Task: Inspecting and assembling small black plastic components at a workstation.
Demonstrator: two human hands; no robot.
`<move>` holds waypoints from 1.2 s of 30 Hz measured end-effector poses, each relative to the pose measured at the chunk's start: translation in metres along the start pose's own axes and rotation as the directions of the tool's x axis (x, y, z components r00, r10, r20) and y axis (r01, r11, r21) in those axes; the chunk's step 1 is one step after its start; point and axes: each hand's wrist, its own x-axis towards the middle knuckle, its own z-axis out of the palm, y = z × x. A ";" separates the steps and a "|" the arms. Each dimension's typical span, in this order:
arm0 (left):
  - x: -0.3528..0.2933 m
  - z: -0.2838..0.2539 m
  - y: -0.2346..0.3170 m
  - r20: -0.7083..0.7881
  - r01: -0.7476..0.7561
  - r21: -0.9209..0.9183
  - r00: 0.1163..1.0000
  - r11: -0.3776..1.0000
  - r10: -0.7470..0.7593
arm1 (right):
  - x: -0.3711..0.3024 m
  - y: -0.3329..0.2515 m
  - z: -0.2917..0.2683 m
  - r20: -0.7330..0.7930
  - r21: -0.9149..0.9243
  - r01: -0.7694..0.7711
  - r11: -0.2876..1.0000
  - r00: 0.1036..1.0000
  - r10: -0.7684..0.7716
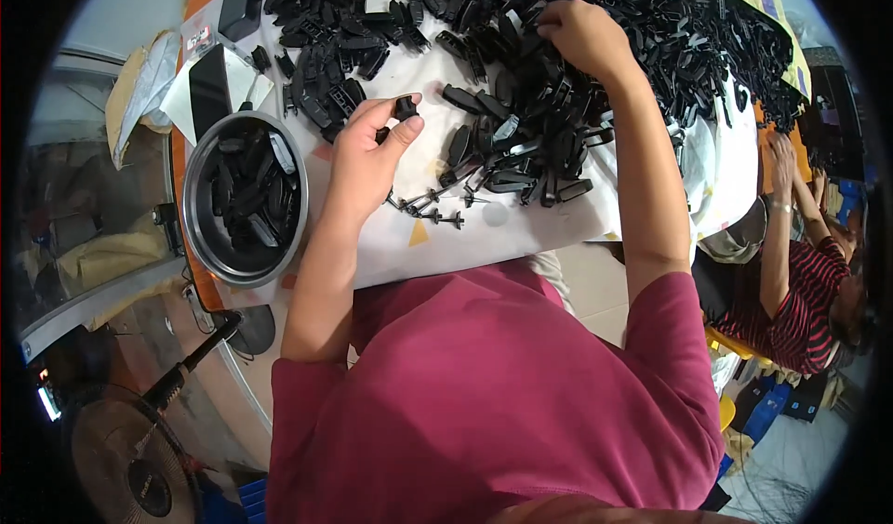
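Observation:
My left hand [368, 157] is raised over the near part of the cloth-covered table [521, 231]. A small black plastic part [406, 108] is pinched between its thumb and fingers. My right hand [588, 42] reaches over the far pile of black plastic parts [670, 31], its fingers curled together; whatever they hold, if anything, is hidden. Between my hands lies a nearer heap of black clip-like parts [507, 182]. Several thin black pieces with small crossbars [435, 215] lie by the table's near edge.
A metal bowl [190, 210] of black parts stands at the left edge. Beyond it are a dark phone [208, 87] on white paper and a black box [241, 5]. A standing fan [139, 459] is at lower left. At right another person in a striped shirt [791, 310] reaches to the table.

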 end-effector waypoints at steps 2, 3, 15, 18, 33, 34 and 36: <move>-0.003 0.005 0.006 0.002 0.039 -0.077 0.999 0.996 -0.039 | -0.016 0.002 -0.012 0.039 0.075 0.027 0.997 0.999 -0.030; -0.004 0.006 0.014 -0.021 0.062 -0.170 0.998 0.983 -0.067 | -0.026 -0.003 -0.020 0.151 0.100 -0.045 0.994 0.988 0.030; -0.003 0.014 0.015 0.033 0.020 -0.280 0.999 0.960 -0.011 | -0.057 -0.018 -0.009 0.003 0.359 0.282 0.890 0.953 -0.304; -0.005 0.022 0.024 0.072 0.061 -0.394 0.997 0.917 -0.035 | -0.074 -0.036 -0.020 0.184 0.929 -0.107 0.354 0.964 -0.191; -0.007 0.019 0.049 0.019 -0.209 -0.206 0.976 0.956 0.218 | -0.100 -0.064 -0.030 0.269 0.887 -0.295 -0.356 0.955 -0.122; -0.007 0.019 0.047 0.024 -0.207 -0.210 0.976 0.956 0.216 | -0.102 -0.065 -0.029 0.271 0.887 -0.296 -0.355 0.955 -0.117; -0.004 0.019 0.042 -0.005 -0.295 -0.168 0.954 0.941 0.298 | -0.105 -0.068 -0.028 0.223 0.839 -0.261 -0.477 0.965 -0.135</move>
